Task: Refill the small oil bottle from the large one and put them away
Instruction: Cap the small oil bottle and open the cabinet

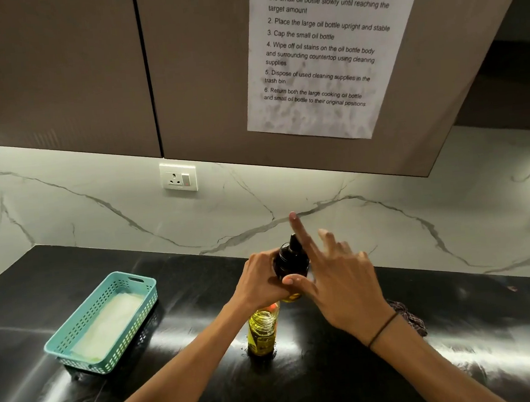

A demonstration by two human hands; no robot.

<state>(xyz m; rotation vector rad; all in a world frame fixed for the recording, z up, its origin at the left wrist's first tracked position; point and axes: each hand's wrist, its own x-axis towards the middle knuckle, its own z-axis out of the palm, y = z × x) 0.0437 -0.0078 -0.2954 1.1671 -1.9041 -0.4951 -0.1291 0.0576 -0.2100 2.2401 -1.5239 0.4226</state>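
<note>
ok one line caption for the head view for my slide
Left hand grips the small dark bottle while the right hand works its cap, large oil bottle upright on the black counter.

Glossy black stone counter (463,359); on it a perforated teal plastic basket (103,324) and clear plastic oil bottle (262,332).

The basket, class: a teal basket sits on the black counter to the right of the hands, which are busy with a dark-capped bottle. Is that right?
Not quite. The head view shows the teal basket on the black counter to the left of the hands, not the right. The left hand and right hand are indeed busy with the dark-capped bottle.
</note>
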